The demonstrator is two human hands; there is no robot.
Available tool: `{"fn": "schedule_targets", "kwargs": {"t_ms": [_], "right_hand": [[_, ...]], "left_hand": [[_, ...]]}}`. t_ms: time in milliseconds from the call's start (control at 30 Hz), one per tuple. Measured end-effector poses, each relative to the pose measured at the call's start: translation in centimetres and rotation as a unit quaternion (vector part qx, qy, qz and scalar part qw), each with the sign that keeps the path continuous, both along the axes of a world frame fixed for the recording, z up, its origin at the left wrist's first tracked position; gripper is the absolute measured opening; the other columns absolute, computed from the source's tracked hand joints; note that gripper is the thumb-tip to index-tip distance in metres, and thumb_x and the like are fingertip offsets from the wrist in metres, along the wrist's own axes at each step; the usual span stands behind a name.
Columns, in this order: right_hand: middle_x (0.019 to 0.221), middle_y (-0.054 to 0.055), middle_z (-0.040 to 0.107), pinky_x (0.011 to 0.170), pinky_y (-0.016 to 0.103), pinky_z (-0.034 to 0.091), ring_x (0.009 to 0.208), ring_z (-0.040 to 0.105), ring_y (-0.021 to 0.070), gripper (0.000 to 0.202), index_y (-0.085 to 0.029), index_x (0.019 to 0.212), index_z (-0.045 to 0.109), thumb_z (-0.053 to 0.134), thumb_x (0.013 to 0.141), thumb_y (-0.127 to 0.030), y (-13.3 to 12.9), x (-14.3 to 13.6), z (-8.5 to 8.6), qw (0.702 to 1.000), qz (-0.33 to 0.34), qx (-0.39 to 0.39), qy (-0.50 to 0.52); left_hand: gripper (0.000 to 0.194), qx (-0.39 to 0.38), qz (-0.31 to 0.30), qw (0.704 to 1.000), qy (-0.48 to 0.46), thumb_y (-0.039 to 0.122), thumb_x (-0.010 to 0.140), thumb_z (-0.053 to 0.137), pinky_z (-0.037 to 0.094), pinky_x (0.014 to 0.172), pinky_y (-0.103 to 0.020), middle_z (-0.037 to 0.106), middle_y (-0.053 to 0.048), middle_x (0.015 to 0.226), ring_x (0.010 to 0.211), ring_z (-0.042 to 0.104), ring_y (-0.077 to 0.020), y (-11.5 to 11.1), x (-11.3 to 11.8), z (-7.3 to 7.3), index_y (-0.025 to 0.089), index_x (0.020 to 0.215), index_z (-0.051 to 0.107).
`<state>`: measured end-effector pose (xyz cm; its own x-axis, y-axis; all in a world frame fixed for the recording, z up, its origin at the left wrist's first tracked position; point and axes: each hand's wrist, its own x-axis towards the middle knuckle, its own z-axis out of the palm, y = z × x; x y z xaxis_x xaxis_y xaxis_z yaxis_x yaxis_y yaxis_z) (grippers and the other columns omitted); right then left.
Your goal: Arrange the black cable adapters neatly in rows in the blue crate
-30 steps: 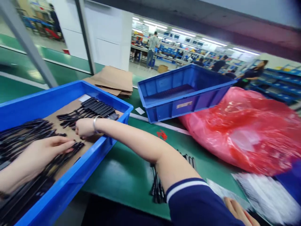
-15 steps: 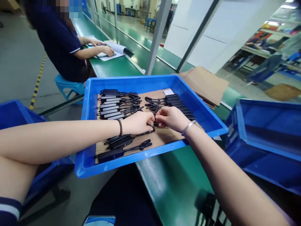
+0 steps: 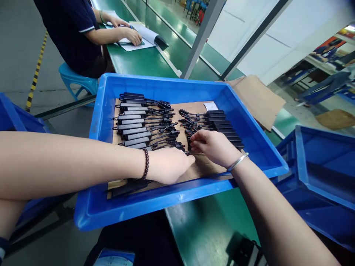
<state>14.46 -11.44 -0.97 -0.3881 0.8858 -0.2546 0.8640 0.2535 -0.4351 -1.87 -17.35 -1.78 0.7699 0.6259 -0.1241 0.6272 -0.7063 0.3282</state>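
Several black box-shaped modules with short cables lie in two rows on brown cardboard in a blue tray. The left row shows grey upper faces; the right row is all black. My left hand is low over the near part of the left row, its fingers curled under and mostly hidden; whatever they hold is out of sight. Close by, my right hand has its fingertips pinched together beside the cable ends of the right row. Anything between those fingertips is too small to make out.
A seated person writes in papers on the green bench beyond the tray. Cardboard sheets lie behind it at right. Blue crates stand at the right, and more black modules sit below on the bench.
The view has shifted closer and down over the tray. My left hand has moved nearer, now covering the near modules, and the two hands have drawn slightly apart.
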Motion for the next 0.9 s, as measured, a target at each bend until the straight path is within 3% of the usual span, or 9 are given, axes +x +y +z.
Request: {"fn": "schedule_targets", "kwargs": {"t_ms": [133, 367, 467, 633, 767, 900], "right_hand": [[0.063, -0.001, 0.064, 0.053, 0.017, 0.042, 0.054, 0.06, 0.009, 0.011, -0.018, 0.078, 0.056, 0.046, 0.082, -0.02, -0.2, -0.2, 0.4, 1.0, -0.002, -0.001, 0.018], [0.062, 0.001, 0.061, 0.054, 0.02, 0.032, 0.055, 0.053, 0.0097, 0.026, -0.017, 0.072, 0.059, 0.044, 0.085, -0.033, -0.2, 0.0, 0.6, 0.989, 0.058, 0.13, -0.046], [0.067, 0.002, 0.062, 0.054, 0.02, 0.03, 0.057, 0.051, 0.0094, 0.027, -0.016, 0.075, 0.062, 0.044, 0.084, -0.035, -0.1, 0.2, 0.3, 0.986, 0.085, 0.136, -0.05], [0.075, 0.006, 0.065, 0.056, 0.021, 0.032, 0.065, 0.055, 0.0124, 0.026, -0.015, 0.078, 0.065, 0.043, 0.084, -0.029, -0.3, 0.2, 0.0, 0.981, 0.123, 0.116, -0.095], [0.087, 0.011, 0.066, 0.063, 0.023, 0.037, 0.075, 0.059, 0.0167, 0.026, -0.012, 0.086, 0.065, 0.04, 0.083, -0.019, -0.2, -0.1, 0.2, 0.974, 0.137, 0.13, -0.121], [0.098, 0.012, 0.064, 0.072, 0.024, 0.04, 0.089, 0.059, 0.0193, 0.029, -0.013, 0.098, 0.063, 0.042, 0.077, -0.014, -0.2, 0.0, 0.4, 0.979, 0.131, 0.135, -0.083]], "left_hand": [[0.022, -0.029, 0.027, 0.999, -0.02, 0.019, 0.067, 0.05, 0.038, 0.05, -0.026, 0.061, -0.008, 0.071, 0.062, 0.056, -0.0192, 0.7, -0.1, 0.4, 0.015, 0.089, 0.053], [0.02, -0.086, 0.051, 0.993, -0.067, 0.017, 0.064, 0.049, 0.037, 0.054, -0.023, 0.061, -0.002, 0.076, 0.064, 0.053, -0.0143, 1.5, -0.3, 0.4, 0.019, 0.082, 0.056], [0.02, -0.095, 0.077, 0.988, -0.093, 0.018, 0.066, 0.048, 0.034, 0.051, -0.021, 0.059, 0.0, 0.072, 0.059, 0.05, -0.0121, 1.7, -0.3, 0.2, 0.02, 0.085, 0.056], [0.025, -0.066, 0.12, 0.979, -0.153, 0.024, 0.068, 0.053, 0.035, 0.055, -0.021, 0.058, 0.003, 0.071, 0.061, 0.05, -0.0114, 1.9, 0.1, 0.1, 0.02, 0.092, 0.055], [0.019, -0.075, 0.114, 0.977, -0.161, 0.032, 0.073, 0.051, 0.04, 0.062, -0.023, 0.06, 0.001, 0.073, 0.066, 0.053, -0.013, 2.1, 0.2, 0.0, 0.02, 0.084, 0.059], [0.019, 0.037, 0.071, 0.982, -0.169, 0.036, 0.073, 0.052, 0.039, 0.082, -0.03, 0.059, -0.003, 0.09, 0.09, 0.051, -0.0192, 2.0, 0.1, 0.4, 0.022, 0.079, 0.064]]}}
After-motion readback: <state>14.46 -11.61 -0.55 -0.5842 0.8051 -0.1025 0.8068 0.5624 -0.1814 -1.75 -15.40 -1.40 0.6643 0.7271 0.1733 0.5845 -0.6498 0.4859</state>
